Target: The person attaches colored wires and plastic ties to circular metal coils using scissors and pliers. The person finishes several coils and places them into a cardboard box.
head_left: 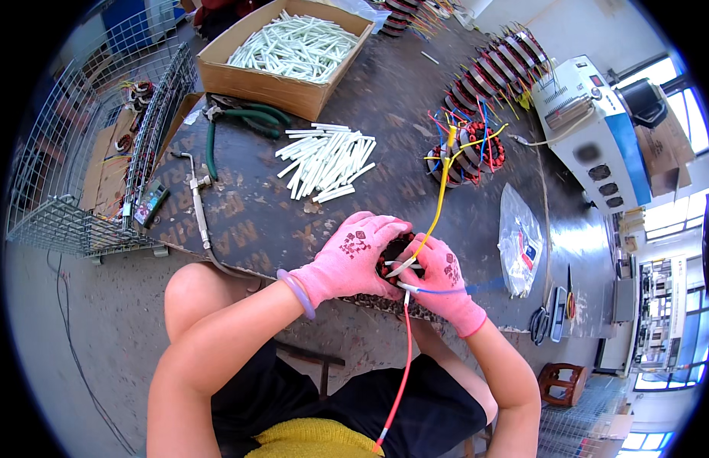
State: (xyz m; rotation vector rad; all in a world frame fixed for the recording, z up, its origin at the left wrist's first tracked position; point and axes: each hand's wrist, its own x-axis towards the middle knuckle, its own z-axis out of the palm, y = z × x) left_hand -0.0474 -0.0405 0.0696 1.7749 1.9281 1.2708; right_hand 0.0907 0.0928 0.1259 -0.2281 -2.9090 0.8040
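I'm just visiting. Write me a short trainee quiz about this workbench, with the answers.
1. Multiple choice: what colour is the wire leading down from between the left hand and right hand?
A) blue
B) red
C) yellow

2. True or false: the cardboard box is empty.

3. Short answer: which wrist wears the purple band?

Key:
1. B.
2. False; the cardboard box holds many white sticks.
3. The left wrist.

Pink-gloved left hand (360, 256) and pink-gloved right hand (440, 284) hold a dark wire-wound ring (397, 247) at the black wooden desk (404, 99)'s near edge.
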